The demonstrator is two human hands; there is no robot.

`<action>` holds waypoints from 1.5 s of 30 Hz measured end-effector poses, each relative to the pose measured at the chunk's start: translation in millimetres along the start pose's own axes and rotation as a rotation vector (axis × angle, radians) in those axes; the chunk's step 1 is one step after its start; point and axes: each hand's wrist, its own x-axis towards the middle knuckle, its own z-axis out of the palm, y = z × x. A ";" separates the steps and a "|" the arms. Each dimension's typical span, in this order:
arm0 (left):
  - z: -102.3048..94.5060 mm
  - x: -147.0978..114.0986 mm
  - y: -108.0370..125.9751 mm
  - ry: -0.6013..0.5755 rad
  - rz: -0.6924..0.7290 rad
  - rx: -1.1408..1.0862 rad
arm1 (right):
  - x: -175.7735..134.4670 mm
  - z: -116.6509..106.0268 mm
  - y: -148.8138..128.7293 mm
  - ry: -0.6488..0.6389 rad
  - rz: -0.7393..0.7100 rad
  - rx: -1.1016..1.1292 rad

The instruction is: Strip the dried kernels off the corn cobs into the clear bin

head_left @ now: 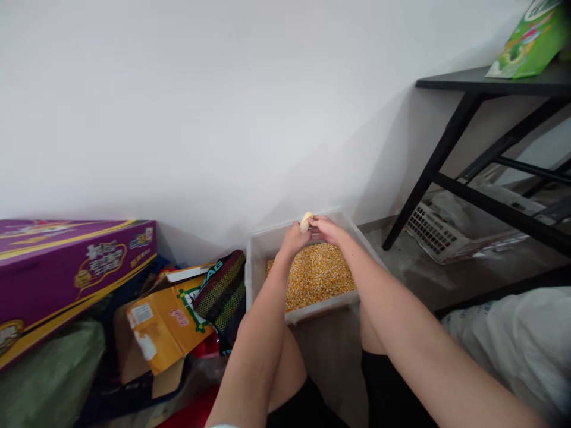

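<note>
L hand (296,239) & R hand (325,229) both grip pale cob piece (306,222), btwn them, above kernels (319,273) in bin (254,267). Long axis approx. unclear; neither hand nearer.

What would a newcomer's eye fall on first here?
It would likely be the translucent, rectangular plastic bin of yellow corn kernels at centre, with the left hand and right hand holding a small pale-yellow piece above it. Next come the long purple cardboard box at far left and the green printed carton on the black table, upper right.
</note>
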 end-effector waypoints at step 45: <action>-26.5 -28.7 -3.7 0.218 0.146 0.024 | -26.3 -14.3 -7.8 0.050 -0.098 0.126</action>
